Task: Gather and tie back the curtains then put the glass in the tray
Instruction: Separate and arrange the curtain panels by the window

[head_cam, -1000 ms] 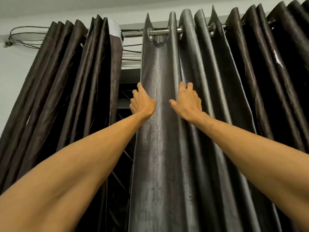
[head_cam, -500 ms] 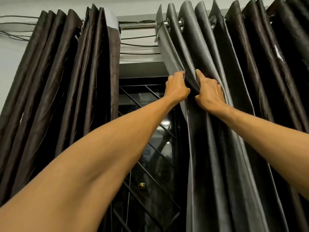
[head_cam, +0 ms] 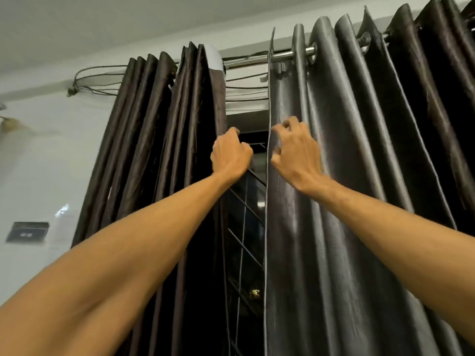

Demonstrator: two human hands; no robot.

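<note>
Grips unclear on both. The curled left hand (head_cam: 231,156) is beside the left curtain (head_cam: 159,150) edge, and the half-curled right hand (head_cam: 295,155) is at the right curtain (head_cam: 359,176) edge. A narrow window gap (head_cam: 253,227) lies between them.

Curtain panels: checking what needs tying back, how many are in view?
2: left curtain bunched left of the window gap; right curtain right of it, running off frame, so more may be hidden.

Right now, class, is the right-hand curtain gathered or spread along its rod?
Spread: the right-hand curtain hangs in wide folds along the rod, while the left curtain is tightly bunched.
</note>
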